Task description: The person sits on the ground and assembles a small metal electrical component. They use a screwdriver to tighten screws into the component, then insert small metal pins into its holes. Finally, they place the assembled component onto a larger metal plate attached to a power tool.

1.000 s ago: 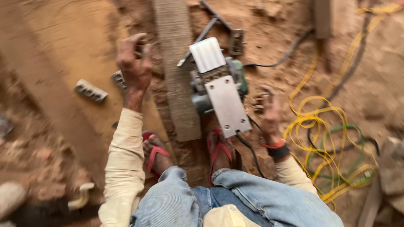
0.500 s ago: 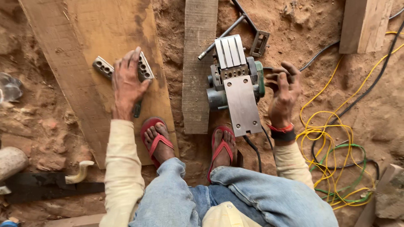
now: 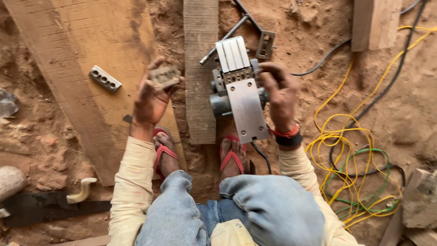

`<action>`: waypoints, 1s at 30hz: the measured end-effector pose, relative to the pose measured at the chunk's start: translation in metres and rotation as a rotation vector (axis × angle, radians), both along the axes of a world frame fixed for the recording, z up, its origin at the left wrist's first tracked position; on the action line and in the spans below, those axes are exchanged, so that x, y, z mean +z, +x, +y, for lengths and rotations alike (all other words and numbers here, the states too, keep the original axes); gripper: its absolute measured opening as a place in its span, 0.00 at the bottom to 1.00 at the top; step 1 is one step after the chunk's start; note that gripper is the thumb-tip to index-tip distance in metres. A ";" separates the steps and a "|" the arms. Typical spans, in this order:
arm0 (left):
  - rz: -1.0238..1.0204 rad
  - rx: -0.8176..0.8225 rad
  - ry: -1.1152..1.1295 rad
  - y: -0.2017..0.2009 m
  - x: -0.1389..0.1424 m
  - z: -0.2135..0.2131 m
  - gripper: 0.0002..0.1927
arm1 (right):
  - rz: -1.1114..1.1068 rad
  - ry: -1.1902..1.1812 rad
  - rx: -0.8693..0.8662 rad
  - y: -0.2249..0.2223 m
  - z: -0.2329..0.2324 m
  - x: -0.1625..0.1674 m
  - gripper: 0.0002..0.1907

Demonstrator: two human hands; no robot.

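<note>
at the far left a curved pale handle (image 3: 81, 191) lies on the dirt beside a dark flat strip (image 3: 45, 208), and above them a wide plank (image 3: 77, 59) slants across the ground with a small grey metal bar with holes (image 3: 105, 79) resting on it. the left hand (image 3: 152, 98) is raised over that plank, fingers curled shut around a small grey metal block (image 3: 165, 76), pinched at its edges; it looks stiff and light enough for fingertips, though dusty and perhaps slippery. just right of it a narrow board (image 3: 200, 68) runs toward the feet in red sandals (image 3: 232, 157). next comes the electric planer (image 3: 239, 91), turned over so its flat metal sole faces up, sitting between the board and the right hand (image 3: 280, 93), which wraps closed around the machine's side. it seems heavy and rigid, best gripped by the body, away from the blade slot. at the right, yellow and green cables (image 3: 355, 168) tangle on the soil.
</note>
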State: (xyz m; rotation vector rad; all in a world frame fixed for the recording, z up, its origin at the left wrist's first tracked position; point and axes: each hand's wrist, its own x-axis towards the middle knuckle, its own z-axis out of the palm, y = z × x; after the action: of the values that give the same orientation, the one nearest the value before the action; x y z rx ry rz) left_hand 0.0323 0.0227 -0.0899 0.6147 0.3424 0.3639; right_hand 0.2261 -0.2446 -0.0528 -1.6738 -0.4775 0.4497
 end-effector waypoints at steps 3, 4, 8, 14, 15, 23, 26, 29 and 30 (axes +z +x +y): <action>0.140 0.007 0.312 0.014 0.015 -0.035 0.45 | 0.107 0.012 0.300 -0.003 0.014 0.013 0.14; 0.213 0.023 0.488 0.018 0.020 -0.045 0.45 | 0.155 0.028 0.371 -0.005 0.022 0.014 0.15; 0.399 0.263 1.408 0.027 0.048 -0.078 0.45 | 0.186 0.054 0.558 -0.021 0.037 0.012 0.21; 0.371 0.248 1.722 0.028 0.086 -0.097 0.52 | 0.281 0.105 0.394 -0.034 0.029 0.005 0.17; 0.347 0.235 1.714 0.028 0.089 -0.095 0.51 | 0.309 0.130 0.368 -0.033 0.030 0.004 0.16; 0.356 0.046 0.818 0.044 0.048 -0.071 0.18 | 0.289 -0.045 0.407 0.032 0.027 0.019 0.16; 0.377 -0.081 0.295 0.057 0.017 -0.075 0.17 | 0.098 -0.257 0.459 0.049 0.031 0.022 0.15; 0.449 -0.122 0.238 0.068 -0.007 -0.075 0.13 | -0.159 -0.336 0.499 0.060 0.042 0.020 0.14; 0.476 -0.127 0.258 0.072 -0.012 -0.073 0.13 | -0.251 -0.336 0.512 0.063 0.046 0.018 0.14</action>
State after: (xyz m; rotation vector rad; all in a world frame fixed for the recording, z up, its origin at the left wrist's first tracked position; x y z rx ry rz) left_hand 0.1048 -0.0507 -0.1022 0.9741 0.7150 0.1351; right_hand 0.2891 -0.1991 -0.0344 -1.9382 -1.0760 0.7257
